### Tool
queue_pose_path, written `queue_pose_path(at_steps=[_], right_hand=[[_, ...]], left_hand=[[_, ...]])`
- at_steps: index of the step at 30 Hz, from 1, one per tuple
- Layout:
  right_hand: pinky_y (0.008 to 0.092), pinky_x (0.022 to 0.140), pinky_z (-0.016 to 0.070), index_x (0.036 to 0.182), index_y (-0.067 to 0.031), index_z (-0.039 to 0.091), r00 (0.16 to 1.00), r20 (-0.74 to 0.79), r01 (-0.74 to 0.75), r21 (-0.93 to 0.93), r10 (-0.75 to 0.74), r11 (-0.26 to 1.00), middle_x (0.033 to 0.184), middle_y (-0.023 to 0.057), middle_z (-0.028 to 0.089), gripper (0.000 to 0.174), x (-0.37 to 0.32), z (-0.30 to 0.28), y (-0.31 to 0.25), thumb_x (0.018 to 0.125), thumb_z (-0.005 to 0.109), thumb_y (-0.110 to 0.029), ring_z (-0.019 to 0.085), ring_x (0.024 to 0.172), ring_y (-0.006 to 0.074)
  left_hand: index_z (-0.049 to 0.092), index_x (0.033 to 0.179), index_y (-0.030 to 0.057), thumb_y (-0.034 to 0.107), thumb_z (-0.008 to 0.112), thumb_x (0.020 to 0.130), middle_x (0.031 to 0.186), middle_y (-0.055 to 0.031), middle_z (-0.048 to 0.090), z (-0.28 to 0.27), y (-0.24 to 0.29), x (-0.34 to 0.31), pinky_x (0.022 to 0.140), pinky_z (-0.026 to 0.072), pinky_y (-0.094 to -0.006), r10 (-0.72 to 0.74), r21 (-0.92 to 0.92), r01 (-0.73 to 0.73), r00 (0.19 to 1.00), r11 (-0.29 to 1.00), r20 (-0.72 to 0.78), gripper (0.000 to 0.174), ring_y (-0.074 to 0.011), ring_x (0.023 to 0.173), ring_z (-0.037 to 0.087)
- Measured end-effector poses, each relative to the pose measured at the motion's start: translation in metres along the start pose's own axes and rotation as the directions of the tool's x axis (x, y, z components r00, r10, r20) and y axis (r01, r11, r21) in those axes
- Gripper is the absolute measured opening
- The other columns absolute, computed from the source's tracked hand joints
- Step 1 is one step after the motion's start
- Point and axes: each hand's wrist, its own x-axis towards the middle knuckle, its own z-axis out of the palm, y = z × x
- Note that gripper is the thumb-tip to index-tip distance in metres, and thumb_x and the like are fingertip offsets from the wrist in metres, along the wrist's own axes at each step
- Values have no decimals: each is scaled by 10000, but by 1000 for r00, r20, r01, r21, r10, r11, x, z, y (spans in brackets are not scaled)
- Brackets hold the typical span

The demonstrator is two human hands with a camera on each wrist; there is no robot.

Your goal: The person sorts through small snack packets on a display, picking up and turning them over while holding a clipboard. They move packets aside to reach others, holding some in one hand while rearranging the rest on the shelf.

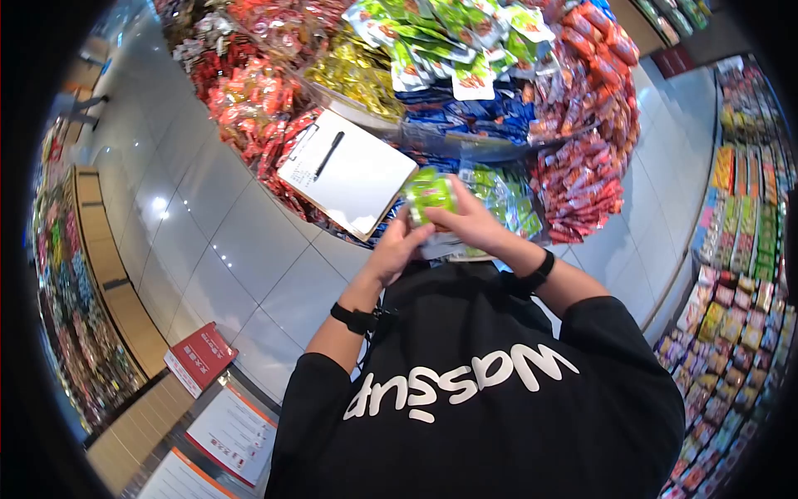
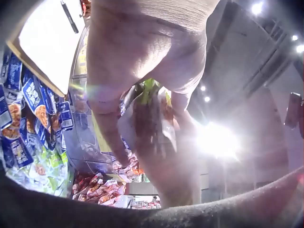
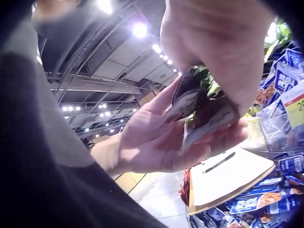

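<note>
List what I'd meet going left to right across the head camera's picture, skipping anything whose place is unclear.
Red sign → clipboard with white paper → held green packaging → pink-red packets → shelves of packaged goods on the far right.

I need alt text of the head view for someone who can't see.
The left hand and right hand hold green packets at the edge of a display of colourful packages, near a clipboard with a black pen on it.
</note>
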Motion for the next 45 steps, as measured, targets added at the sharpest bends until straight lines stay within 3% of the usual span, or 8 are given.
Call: queue_pose_path(at_steps=[9,12,15,21,30,33,35,45], right_hand=[[414,1028,391,1257,29,595,858,57,460,-526,-510,715,1232,189,552,397,16,-26,25,1002,485,-255,513,1172,322],[395,964,458,1175,-22,653,927,-178,191,-536,-331,823,1188,182,602,303,34,-94,69,958,553,-208,588,1078,330],[417,956,483,1179,-77,658,894,-389,-264,-859,-224,438,1230,161,609,333,55,-165,137,854,642,-149,574,1135,342],[423,1036,428,1243,-119,622,913,-233,-109,-930,-335,350,1222,117,628,450,74,-189,183,795,660,-117,527,1229,314],[475,769,525,1115,-88,664,697,-518,-265,-829,-497,493,862,167,689,260,45,-189,169,882,638,-201,674,797,350],[391,704,540,1074,-52,659,732,-637,-87,-442,-244,893,835,106,688,236,10,-200,163,925,641,-235,686,787,218],[234,659,539,1147,-36,612,886,-464,143,254,-10,956,988,18,666,242,-26,-193,138,963,636,-190,658,840,97],[284,890,508,1169,-23,612,977,-74,211,435,-199,875,1079,42,665,260,-134,-193,31,932,662,-119,636,957,105]], left_hand=[[485,1317,4,47,676,856,1183,-136,645,-32,12,9,919,546,-390,14,-142,-14,1000,990,-2,501,-239,1054,660],[475,1312,-22,68,694,841,1180,-179,648,-34,23,8,939,537,-399,-25,-86,30,998,996,55,527,-260,1049,670],[468,1316,-24,85,707,836,1185,-188,647,-32,26,4,953,529,-402,4,-18,-4,1000,1000,23,547,-263,1056,669],[446,1335,-19,93,712,837,1184,-192,649,-35,29,-6,962,524,-404,-51,29,51,999,998,11,575,-266,1059,667],[442,1332,-18,82,716,841,1177,-191,653,-30,22,-13,940,535,-383,-28,90,32,998,995,-47,571,-260,1062,666],[443,1331,-18,84,716,842,1183,-178,649,-21,20,-18,939,534,-377,-22,101,25,999,995,-29,569,-249,1060,664],[443,1332,-15,83,714,844,1176,-168,651,-19,8,-20,931,538,-373,0,105,3,1000,994,-28,567,-241,1047,667],[436,1322,-20,163,697,860,1127,-224,660,56,-43,-19,574,615,-387,95,184,-107,993,977,73,562,-270,919,704]])
